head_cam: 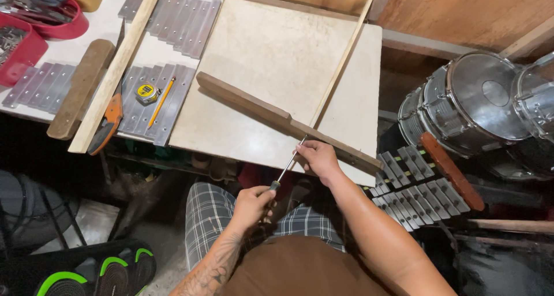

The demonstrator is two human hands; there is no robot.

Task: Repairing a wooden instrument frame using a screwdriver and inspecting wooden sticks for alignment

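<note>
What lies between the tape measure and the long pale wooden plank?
In the head view, grey metal bars lie between the tape measure and the pale plank.

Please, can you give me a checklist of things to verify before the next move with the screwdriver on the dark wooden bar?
1. Left hand grips the screwdriver by its handle: ok.
2. Right hand steadies the dark wooden bar near the tool tip: ok.
3. Tip seated in a screw: cannot tell, the right hand's fingers hide it.
4. Bar fully supported: not ok, it lies slanted on the pale board and its right end sticks out past the edge.
5. Thin wooden strip away from the work: not ok, it passes under or beside the bar close to the tip.
6. Tape measure and pencil out of the way: ok, they lie on the metal bars at left.
</note>
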